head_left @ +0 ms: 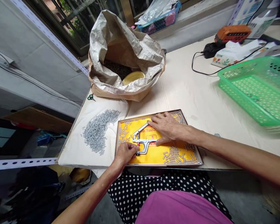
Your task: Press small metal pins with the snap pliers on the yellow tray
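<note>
A silver lever-handled hand tool [143, 143] with a small coil spring on it lies over a shallow tray [118, 132] with a yellow bottom. My right hand [166, 129] is around its two spread handles, fingers on the upper one and thumb at the lower one. At the tool's near end, the fingers of my left hand [127, 153] are pinched together; what is between them is too small to make out. Small metal pieces [174, 155], seemingly little springs, lie in the tray's corners and along its edges. A large heap of small grey metal pieces [96, 132] sits left of the tray on white cloth.
Behind the tray stands an open woven sack [126, 91] with dark small pieces and a yellow bowl [134, 77] inside. Green scissors [91, 97] lie at the table's left edge. A green plastic basket [254, 102], a cord and an orange battery-like block [233, 33] are at right.
</note>
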The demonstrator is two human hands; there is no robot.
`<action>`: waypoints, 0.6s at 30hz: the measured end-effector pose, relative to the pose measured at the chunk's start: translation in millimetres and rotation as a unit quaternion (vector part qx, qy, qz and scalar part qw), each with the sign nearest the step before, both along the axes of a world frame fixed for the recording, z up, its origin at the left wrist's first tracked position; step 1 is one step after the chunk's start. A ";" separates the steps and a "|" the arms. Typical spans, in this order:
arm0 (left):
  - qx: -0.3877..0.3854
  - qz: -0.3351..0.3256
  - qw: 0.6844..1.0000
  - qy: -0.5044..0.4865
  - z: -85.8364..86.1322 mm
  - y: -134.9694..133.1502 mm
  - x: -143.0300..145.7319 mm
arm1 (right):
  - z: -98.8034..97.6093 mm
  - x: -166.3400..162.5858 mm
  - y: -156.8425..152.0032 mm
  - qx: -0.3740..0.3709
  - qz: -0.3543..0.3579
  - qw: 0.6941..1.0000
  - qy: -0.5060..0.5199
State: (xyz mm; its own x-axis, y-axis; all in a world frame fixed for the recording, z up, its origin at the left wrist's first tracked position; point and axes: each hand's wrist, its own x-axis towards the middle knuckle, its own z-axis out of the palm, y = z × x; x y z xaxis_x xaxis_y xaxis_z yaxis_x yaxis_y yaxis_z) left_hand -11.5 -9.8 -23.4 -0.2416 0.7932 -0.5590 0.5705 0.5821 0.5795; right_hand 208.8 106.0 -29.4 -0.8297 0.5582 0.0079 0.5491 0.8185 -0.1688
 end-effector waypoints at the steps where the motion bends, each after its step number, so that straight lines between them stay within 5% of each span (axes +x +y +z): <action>1: -0.002 0.002 1.000 -0.002 0.6 0.4 0.7 | 0.9 -1.4 -0.5 0.002 0.002 1.000 -0.007; 9: 0.013 -0.023 0.997 0.070 6.7 -7.7 5.6 | 9.4 -1.1 -12.5 -0.017 0.010 1.000 -0.001; 11: 0.118 -0.078 0.976 0.163 9.7 -10.5 13.4 | 9.4 -0.4 -16.0 -0.027 0.005 1.000 0.002; 14: 0.266 -0.204 0.902 0.273 12.3 -2.9 30.0 | 8.5 0.4 -21.2 -0.034 0.012 0.999 0.021; 18: 0.235 -0.355 0.859 0.284 12.0 26.1 43.9 | 7.5 3.2 -25.7 -0.028 0.016 0.999 0.039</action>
